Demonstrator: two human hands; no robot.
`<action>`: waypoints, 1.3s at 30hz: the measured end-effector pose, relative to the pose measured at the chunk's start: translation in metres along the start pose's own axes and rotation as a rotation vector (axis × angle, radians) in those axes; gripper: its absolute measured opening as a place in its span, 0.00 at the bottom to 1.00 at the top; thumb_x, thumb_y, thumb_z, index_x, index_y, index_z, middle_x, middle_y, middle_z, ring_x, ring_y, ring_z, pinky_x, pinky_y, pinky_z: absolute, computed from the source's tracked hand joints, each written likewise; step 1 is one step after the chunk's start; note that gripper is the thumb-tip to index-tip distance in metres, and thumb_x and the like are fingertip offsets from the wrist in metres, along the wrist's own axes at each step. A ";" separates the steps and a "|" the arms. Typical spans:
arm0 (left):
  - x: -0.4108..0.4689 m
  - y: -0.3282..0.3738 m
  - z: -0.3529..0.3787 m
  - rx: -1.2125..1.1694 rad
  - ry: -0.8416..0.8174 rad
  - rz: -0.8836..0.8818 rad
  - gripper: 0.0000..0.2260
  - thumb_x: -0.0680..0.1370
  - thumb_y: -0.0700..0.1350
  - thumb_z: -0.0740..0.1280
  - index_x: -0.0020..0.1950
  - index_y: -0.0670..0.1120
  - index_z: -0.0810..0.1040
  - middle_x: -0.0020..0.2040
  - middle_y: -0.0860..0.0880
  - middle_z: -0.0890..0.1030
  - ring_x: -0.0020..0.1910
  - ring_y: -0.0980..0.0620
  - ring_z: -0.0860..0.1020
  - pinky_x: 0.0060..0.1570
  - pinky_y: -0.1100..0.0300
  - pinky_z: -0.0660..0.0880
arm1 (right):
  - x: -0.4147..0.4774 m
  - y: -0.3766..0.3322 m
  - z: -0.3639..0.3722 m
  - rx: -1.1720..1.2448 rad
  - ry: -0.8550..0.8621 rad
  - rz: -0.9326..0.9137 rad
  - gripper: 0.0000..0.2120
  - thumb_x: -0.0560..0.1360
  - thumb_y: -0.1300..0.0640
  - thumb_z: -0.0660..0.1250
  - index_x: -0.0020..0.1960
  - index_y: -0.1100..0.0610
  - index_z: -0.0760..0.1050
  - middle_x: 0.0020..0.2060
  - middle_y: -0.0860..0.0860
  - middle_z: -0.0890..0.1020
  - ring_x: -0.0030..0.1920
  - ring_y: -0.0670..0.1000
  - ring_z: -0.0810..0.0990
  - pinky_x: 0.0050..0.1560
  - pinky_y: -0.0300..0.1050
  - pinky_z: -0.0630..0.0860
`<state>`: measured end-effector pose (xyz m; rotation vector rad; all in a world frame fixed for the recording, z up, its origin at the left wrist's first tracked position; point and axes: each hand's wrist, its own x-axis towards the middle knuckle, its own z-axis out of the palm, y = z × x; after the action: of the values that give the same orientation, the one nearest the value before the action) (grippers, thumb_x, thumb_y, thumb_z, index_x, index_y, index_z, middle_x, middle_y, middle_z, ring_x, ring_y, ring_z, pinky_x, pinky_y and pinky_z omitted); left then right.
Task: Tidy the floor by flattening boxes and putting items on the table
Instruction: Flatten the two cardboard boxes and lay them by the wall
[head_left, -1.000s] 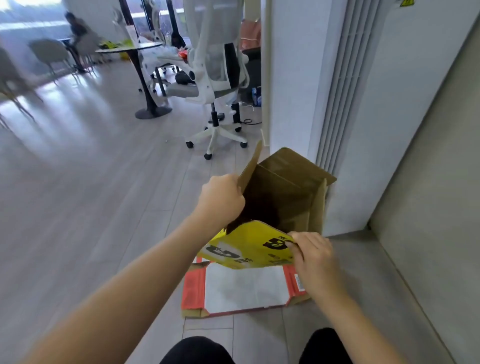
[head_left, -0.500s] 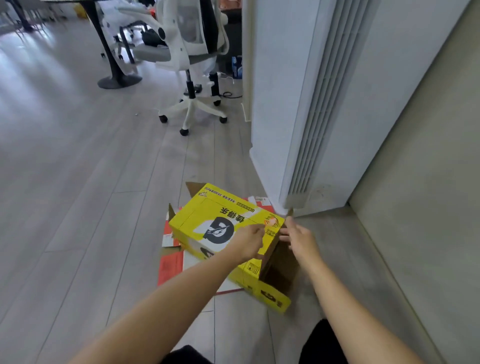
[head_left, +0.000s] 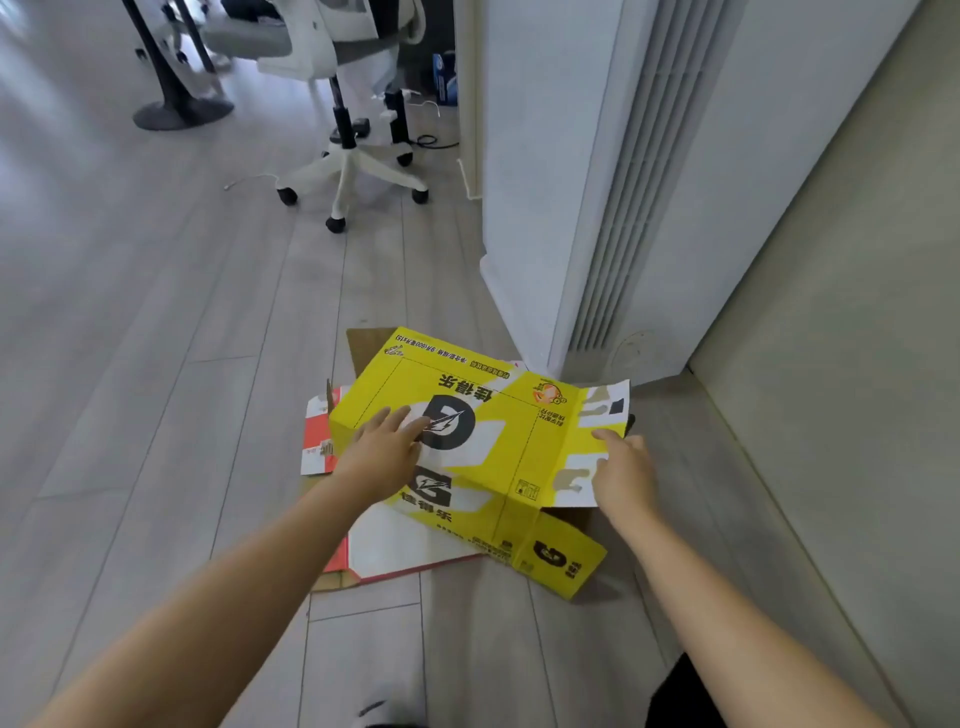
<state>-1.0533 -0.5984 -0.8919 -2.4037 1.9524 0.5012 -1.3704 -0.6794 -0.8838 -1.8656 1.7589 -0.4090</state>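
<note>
A yellow cardboard box (head_left: 483, 410) with a black logo lies nearly flat on the floor, its end flaps spread out. It rests on top of a flattened red and white box (head_left: 400, 545). My left hand (head_left: 382, 449) presses palm-down on the yellow box's left part, fingers spread. My right hand (head_left: 621, 470) rests flat against the box's right white flap, fingers extended.
A tall white floor-standing air conditioner (head_left: 587, 171) stands just behind the boxes against the wall. A white wheeled office chair (head_left: 348, 161) and a round table base (head_left: 182, 111) stand further back on the grey plank floor, with cables near the chair.
The yellow box went from held up and open, to lowered onto the red box, to pressed nearly flat. Both hands moved from gripping its flaps to lying flat on it.
</note>
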 end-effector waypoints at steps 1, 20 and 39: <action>0.004 -0.007 0.002 0.041 -0.026 0.004 0.22 0.84 0.55 0.52 0.78 0.60 0.56 0.81 0.51 0.53 0.79 0.43 0.47 0.76 0.41 0.52 | 0.013 0.005 -0.001 -0.035 0.024 -0.027 0.23 0.77 0.69 0.58 0.69 0.54 0.72 0.56 0.54 0.68 0.46 0.52 0.70 0.47 0.41 0.66; 0.056 -0.053 0.087 0.163 0.231 0.088 0.23 0.82 0.65 0.40 0.76 0.69 0.40 0.81 0.53 0.42 0.78 0.42 0.37 0.76 0.42 0.39 | 0.039 -0.052 0.175 -0.660 -0.168 -0.417 0.35 0.77 0.30 0.48 0.74 0.36 0.30 0.75 0.49 0.27 0.73 0.56 0.23 0.73 0.63 0.32; -0.030 -0.054 0.070 -0.034 0.322 -0.192 0.32 0.66 0.35 0.75 0.69 0.39 0.70 0.68 0.37 0.69 0.56 0.37 0.77 0.51 0.47 0.77 | 0.037 -0.044 0.161 -0.686 -0.114 -0.576 0.36 0.72 0.24 0.46 0.75 0.32 0.37 0.78 0.45 0.36 0.77 0.54 0.32 0.73 0.68 0.40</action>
<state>-1.0241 -0.5438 -0.9610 -2.8045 1.7935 0.1496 -1.2397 -0.6873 -0.9940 -2.8221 1.3449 0.1340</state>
